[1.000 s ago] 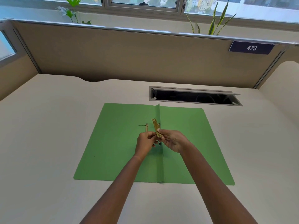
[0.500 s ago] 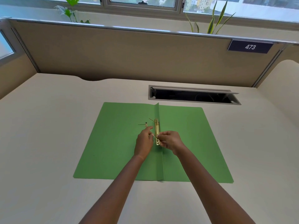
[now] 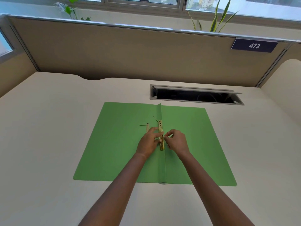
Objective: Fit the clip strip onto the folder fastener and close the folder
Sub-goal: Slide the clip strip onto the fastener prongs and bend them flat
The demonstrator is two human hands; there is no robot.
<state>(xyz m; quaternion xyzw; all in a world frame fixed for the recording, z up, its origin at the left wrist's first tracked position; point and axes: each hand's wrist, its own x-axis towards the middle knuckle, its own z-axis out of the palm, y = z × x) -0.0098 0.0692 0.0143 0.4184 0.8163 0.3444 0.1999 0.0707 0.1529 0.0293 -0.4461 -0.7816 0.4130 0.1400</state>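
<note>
A green folder [image 3: 114, 144] lies open and flat on the desk, its raised spine fold running toward me. The gold clip strip [image 3: 161, 128] lies along that fold. My left hand [image 3: 149, 142] presses fingertips onto the strip's middle from the left. My right hand [image 3: 176, 141] pinches at the strip from the right, fingers curled. A thin fastener prong [image 3: 155, 119] sticks up at the strip's far end. A second small gold piece [image 3: 147, 126] with a thin prong lies on the left leaf beside my left hand.
A cream desk [image 3: 48, 144] surrounds the folder. An open cable hatch [image 3: 195, 95] is sunk into the desk behind the folder's right leaf. A beige partition [image 3: 130, 54] closes off the back, with a "473" plate [image 3: 254, 46] at the right.
The clip strip was held tilted above the folder; it has come down flat along the spine fold. Both hands lowered with it and now rest at its middle.
</note>
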